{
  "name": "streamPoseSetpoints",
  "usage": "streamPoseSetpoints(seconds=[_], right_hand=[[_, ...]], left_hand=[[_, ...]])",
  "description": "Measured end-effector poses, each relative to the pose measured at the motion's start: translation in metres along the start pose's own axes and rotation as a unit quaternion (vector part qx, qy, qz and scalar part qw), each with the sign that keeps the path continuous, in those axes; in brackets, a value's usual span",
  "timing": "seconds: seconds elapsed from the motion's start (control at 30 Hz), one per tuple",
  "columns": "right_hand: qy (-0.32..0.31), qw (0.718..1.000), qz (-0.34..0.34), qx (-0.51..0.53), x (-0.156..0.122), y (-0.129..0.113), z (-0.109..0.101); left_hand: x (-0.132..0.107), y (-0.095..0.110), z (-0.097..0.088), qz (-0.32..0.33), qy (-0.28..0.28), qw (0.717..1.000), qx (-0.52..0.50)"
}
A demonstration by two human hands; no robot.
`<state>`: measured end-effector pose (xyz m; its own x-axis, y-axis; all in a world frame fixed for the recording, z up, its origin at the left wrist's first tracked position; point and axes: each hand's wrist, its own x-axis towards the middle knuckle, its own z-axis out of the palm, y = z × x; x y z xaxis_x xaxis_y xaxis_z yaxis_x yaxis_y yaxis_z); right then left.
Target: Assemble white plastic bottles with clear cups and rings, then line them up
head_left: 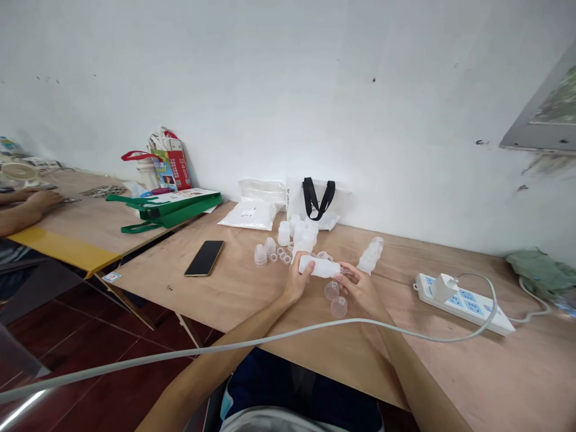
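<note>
My left hand (297, 279) grips a translucent white plastic bottle (319, 267) lying on its side above the plywood table (252, 300). My right hand (357, 287) is at the bottle's neck end, fingertips close to the mouth; whether they pinch something small there is hard to tell. Just below it stand clear plastic cups (332, 290). Several upright white bottles (299, 233) crowd together behind my hands. Small clear rings (283, 257) and clear caps (260, 255) lie to their left, and a row of nested clear pieces (369, 256) lies to the right.
A black smartphone (204, 258) lies on the table's left side. A white power strip (463, 303) sits at right, its grey cable (270, 350) looping across in front of me. White bags stand by the wall. At left, a co-worker's hand (42, 201) rests on a neighbouring table.
</note>
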<state>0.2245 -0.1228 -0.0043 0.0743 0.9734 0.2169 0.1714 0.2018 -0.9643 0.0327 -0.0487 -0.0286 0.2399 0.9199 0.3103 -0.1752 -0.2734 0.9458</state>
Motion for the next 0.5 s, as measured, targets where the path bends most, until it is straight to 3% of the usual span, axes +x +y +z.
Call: streamPoseSetpoints(seconds=[0.2,0.33,0.5], right_hand=[[0.053,0.993,-0.07,-0.078,-0.003,-0.01,-0.002],[0.039,0.991,-0.103,-0.07,-0.006,-0.017,0.0],[0.04,0.995,-0.069,-0.056,-0.003,-0.01,0.006]], left_hand=[[-0.001,-0.002,0.006,-0.017,-0.062,0.997,-0.048],[0.007,-0.006,0.009,-0.066,-0.05,0.989,-0.123],[0.009,-0.006,0.008,-0.075,-0.039,0.987,-0.139]])
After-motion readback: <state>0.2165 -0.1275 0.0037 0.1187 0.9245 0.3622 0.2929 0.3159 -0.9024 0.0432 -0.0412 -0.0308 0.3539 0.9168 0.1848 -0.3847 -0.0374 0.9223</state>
